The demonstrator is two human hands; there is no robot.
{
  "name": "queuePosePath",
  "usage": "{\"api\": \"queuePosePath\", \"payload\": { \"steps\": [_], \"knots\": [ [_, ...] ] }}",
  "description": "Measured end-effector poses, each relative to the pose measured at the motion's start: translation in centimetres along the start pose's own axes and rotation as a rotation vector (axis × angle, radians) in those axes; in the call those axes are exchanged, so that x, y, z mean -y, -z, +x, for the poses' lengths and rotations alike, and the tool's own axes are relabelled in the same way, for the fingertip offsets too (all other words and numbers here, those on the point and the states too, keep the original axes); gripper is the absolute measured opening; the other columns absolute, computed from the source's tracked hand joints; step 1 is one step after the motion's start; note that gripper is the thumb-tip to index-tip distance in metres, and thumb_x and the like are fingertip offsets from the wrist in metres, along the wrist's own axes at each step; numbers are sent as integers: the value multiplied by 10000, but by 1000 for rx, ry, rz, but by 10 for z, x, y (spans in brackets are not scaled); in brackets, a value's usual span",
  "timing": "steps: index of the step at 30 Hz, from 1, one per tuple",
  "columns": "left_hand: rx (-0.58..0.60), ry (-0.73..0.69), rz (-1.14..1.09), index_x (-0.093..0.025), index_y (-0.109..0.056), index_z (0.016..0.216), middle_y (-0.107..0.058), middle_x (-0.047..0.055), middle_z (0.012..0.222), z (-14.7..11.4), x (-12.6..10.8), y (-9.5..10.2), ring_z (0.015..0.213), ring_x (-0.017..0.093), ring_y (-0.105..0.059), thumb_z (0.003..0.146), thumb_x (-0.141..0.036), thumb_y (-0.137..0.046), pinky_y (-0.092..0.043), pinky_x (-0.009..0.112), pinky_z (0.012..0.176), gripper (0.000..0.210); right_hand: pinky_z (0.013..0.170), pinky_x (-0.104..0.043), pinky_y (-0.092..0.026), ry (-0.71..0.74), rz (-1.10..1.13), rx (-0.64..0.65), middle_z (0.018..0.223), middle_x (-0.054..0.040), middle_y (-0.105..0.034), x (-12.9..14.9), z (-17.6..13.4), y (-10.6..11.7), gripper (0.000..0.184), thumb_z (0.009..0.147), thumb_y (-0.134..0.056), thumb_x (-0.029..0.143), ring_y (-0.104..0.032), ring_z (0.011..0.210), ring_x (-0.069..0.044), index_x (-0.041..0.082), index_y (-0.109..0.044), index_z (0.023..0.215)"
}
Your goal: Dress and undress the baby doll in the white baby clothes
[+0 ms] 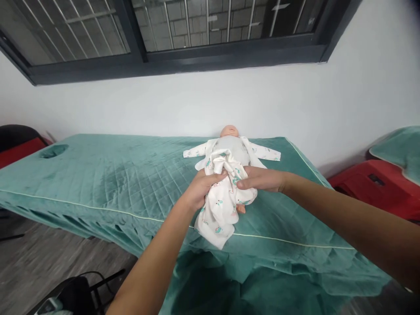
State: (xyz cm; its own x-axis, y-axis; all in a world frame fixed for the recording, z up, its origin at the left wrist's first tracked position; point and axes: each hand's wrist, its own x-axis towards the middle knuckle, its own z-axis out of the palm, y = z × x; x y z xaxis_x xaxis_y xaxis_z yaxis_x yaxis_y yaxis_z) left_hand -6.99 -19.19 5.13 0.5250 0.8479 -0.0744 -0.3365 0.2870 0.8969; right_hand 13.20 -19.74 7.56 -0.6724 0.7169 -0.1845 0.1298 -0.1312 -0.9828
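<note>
Two sets of fingers on one white printed garment (218, 208): my L fingers (214, 178) are closed on the bunched cloth, thumb on top; my R fingers (248, 182) have the opposite side, thumb over the fabric, the rest partly hidden, so can't tell how tight that grip is. Garment's over the lower body of the doll (229, 131), which lies on the green-covered bed (144, 175), head toward the wall, w/ an open white top (197, 150) spread about it, sleeves out both sides. To do this well, I'd gather the cloth evenly btwn both thumbs, spread the bunched edge & not drag on the foot (241, 208) poking out below. Loose tail toward me could prob. snag; bunched cloth hides most of the legs, so that's the main obstacle. Also around: face hole (54, 151) at bed's L end, red stool (377, 181) at R, window frame (236, 57) above.
</note>
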Motion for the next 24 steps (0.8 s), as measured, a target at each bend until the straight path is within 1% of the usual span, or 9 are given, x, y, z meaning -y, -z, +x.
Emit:
{"api": "queuePosePath", "payload": {
  "steps": [2, 7, 9, 12, 14, 16, 18, 21, 24],
  "knots": [
    [5, 23, -7, -139, -697, 1060, -753, 110, 978, -2, -1, 2, 774, 244, -718, 669, -316, -836, -555, 348, 710, 451, 749, -318, -547, 20, -64, 16, 941, -69, -735, 0, 1, 0, 446, 746, -766, 452, -681, 863, -210, 145, -699, 1063],
    [4, -3, 33, -141, -705, 1047, -755, 93, 948, -5, -1, 3, 770, 220, -711, 691, -334, -825, -548, 316, 703, 422, 878, -363, -525, 88, -24, -197, 1013, -71, -734, 3, 9, -11, 420, 718, -794, 351, -673, 979, -237, 159, -701, 1080],
    [-11, -14, 13, -138, -708, 1044, -756, 93, 939, -6, 0, 4, 764, 207, -706, 703, -352, -817, -544, 303, 710, 417, 868, -354, -520, 107, 0, -287, 1014, -68, -735, 4, 11, -18, 397, 715, -793, 328, -675, 957, -229, 166, -705, 1066],
    [-12, -17, -40, -138, -711, 1035, -756, 98, 931, -9, 2, 5, 767, 198, -703, 723, -418, -796, -545, 296, 722, 428, 854, -356, -520, 226, 143, -427, 969, -59, -734, 6, 13, -25, 348, 743, -747, 303, -678, 905, -221, 175, -701, 1063],
    [25, 25, -9, -139, -709, 1041, -755, 101, 931, -12, 4, 3, 771, 201, -701, 685, -400, -829, -547, 298, 727, 458, 813, -349, -530, 308, 253, -502, 956, -56, -731, 6, 14, -24, 327, 747, -722, 285, -679, 874, -222, 177, -698, 1054],
    [44, 80, 49, -144, -695, 1080, -753, 97, 925, -13, 7, 0, 760, 207, -698, 647, -350, -857, -548, 312, 725, 506, 750, -328, -536, 333, 296, -553, 974, -59, -730, 3, 14, -20, 314, 757, -703, 276, -679, 866, -224, 181, -695, 1056],
    [-28, 63, 88, -142, -683, 1092, -750, 86, 902, -10, 11, -3, 746, 205, -690, 647, -319, -850, -543, 313, 717, 507, 724, -306, -533, 299, 277, -585, 1015, -63, -729, -7, 13, -15, 318, 769, -698, 270, -677, 888, -222, 184, -694, 1075],
    [-173, -45, 159, -133, -691, 1038, -746, 66, 859, -3, 16, -5, 742, 201, -677, 675, -299, -798, -523, 294, 700, 413, 770, -310, -534, 185, 211, -589, 1051, -79, -730, -32, 8, -12, 369, 757, -736, 281, -674, 919, -226, 180, -695, 1110],
    [-162, -52, 384, -131, -710, 978, -744, 50, 838, 1, 17, -3, 790, 216, -672, 698, -273, -728, -509, 293, 724, 315, 851, -355, -532, 73, 196, -525, 1072, -90, -731, -61, -3, -19, 430, 755, -762, 351, -677, 926, -237, 182, -691, 1145]
  ]
}}
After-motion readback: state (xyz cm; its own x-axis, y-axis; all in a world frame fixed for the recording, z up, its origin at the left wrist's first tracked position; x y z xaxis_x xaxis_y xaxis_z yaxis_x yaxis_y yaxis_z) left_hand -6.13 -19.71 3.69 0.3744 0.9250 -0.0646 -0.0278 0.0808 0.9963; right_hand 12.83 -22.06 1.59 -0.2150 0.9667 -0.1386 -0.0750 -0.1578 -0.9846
